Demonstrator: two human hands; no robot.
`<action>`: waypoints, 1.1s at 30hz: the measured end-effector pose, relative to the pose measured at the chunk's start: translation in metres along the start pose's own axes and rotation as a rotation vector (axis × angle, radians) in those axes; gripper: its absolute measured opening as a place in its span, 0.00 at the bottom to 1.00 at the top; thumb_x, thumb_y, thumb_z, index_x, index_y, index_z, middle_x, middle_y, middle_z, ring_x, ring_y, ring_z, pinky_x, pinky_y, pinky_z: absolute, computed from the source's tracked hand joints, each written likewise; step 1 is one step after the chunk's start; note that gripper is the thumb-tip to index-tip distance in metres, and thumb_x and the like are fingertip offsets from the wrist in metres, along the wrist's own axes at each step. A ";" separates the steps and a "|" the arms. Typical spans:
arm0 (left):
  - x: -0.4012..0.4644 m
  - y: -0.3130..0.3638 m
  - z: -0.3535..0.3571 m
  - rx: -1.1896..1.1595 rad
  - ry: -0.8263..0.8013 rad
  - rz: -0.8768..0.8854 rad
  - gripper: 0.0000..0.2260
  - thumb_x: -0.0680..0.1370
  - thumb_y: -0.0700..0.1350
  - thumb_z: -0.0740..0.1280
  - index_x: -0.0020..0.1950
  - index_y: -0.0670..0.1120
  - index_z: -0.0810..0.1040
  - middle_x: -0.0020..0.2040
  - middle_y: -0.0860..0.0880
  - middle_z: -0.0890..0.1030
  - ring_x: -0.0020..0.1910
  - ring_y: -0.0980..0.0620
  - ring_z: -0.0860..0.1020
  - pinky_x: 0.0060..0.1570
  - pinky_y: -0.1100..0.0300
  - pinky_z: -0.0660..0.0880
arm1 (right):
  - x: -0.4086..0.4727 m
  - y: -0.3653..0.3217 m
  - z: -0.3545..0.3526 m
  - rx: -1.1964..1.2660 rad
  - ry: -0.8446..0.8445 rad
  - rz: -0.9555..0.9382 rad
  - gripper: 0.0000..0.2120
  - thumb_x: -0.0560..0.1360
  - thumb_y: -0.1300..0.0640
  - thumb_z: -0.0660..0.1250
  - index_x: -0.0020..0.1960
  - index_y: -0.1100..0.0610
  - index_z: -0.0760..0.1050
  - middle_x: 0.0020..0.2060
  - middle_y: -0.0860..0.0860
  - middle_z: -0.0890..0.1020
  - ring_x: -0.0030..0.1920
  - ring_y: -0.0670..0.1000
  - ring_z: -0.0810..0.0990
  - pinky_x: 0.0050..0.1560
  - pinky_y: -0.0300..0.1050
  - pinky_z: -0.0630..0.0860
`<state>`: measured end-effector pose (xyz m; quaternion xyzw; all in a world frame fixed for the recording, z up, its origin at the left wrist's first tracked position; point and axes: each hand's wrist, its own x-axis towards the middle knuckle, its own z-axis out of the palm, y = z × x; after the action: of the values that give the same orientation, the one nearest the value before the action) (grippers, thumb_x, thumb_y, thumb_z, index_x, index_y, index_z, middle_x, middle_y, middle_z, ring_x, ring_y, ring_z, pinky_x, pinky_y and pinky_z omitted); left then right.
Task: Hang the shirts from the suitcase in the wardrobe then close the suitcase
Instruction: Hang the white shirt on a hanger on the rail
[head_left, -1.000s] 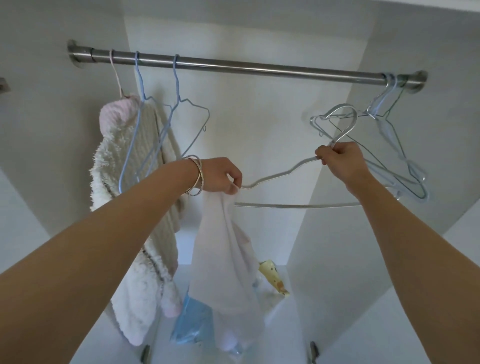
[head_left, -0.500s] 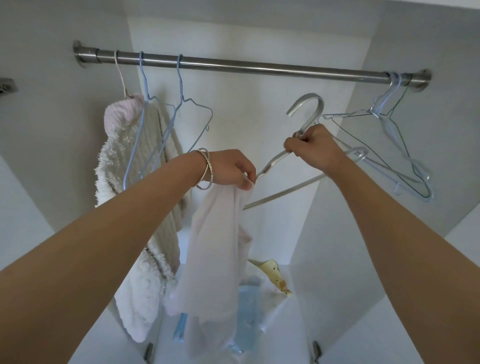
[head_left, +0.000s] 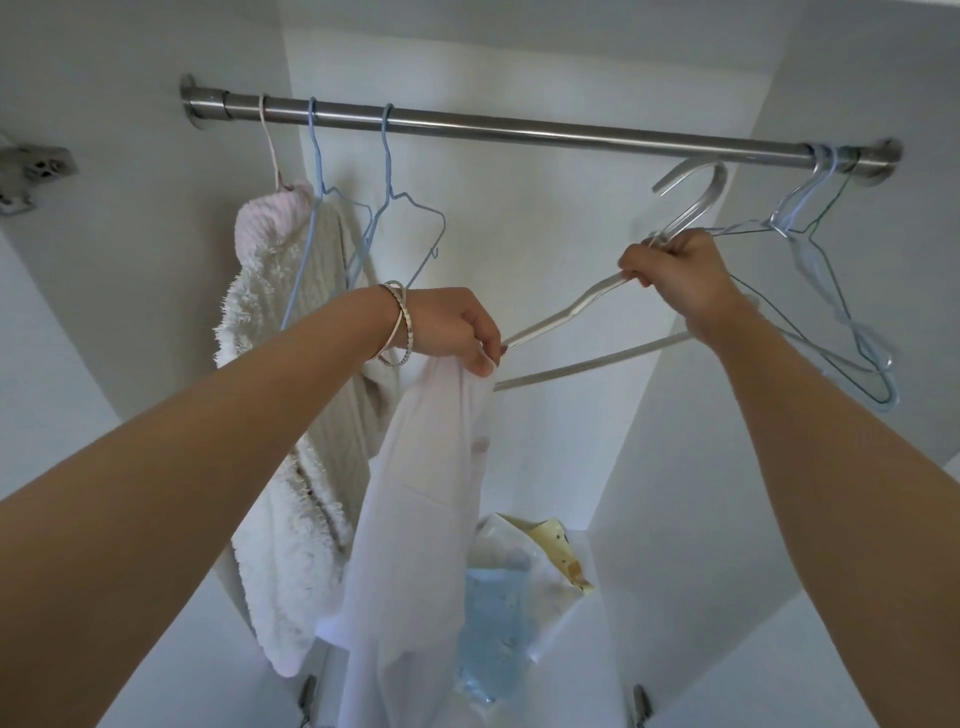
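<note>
Held hanger (head_left: 576, 312) below the rail (head_left: 519, 130), between hanging robe (head_left: 291, 415) left and bare hangers (head_left: 831, 312) right.

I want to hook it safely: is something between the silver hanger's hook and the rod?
Nothing visible. The silver hanger in the right hand has its hook just below a bare stretch of rod; the wire hangers hang further right.

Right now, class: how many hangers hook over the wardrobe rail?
At least 5. Pink hanger carrying the fluffy garment, two blue hangers at left; an overlapping bunch at right, seemingly two or more. The silver hanger is hand-held.
</note>
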<state>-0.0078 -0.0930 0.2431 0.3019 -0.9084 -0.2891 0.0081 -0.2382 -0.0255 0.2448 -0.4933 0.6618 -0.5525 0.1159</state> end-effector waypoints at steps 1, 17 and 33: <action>-0.001 0.001 -0.002 0.004 0.003 0.005 0.06 0.73 0.36 0.68 0.39 0.47 0.78 0.21 0.66 0.75 0.28 0.70 0.73 0.36 0.76 0.65 | 0.002 -0.002 0.000 0.009 0.005 -0.005 0.15 0.66 0.63 0.66 0.21 0.56 0.71 0.17 0.45 0.69 0.29 0.47 0.67 0.32 0.38 0.64; 0.002 0.003 -0.003 -0.079 0.125 0.096 0.03 0.70 0.42 0.71 0.38 0.49 0.79 0.31 0.54 0.78 0.30 0.65 0.73 0.40 0.69 0.69 | -0.015 -0.036 0.040 -0.161 -0.158 -0.060 0.17 0.69 0.63 0.65 0.23 0.55 0.66 0.15 0.44 0.64 0.19 0.42 0.61 0.24 0.34 0.60; 0.005 0.002 0.006 0.012 0.513 0.223 0.06 0.78 0.40 0.58 0.49 0.49 0.62 0.30 0.49 0.66 0.32 0.46 0.67 0.38 0.57 0.68 | -0.045 -0.042 0.064 0.142 -0.388 0.099 0.06 0.78 0.57 0.62 0.43 0.53 0.75 0.33 0.48 0.71 0.32 0.41 0.70 0.32 0.26 0.66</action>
<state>-0.0141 -0.0914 0.2387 0.2634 -0.9060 -0.1951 0.2679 -0.1496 -0.0257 0.2393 -0.5480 0.6099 -0.4859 0.3026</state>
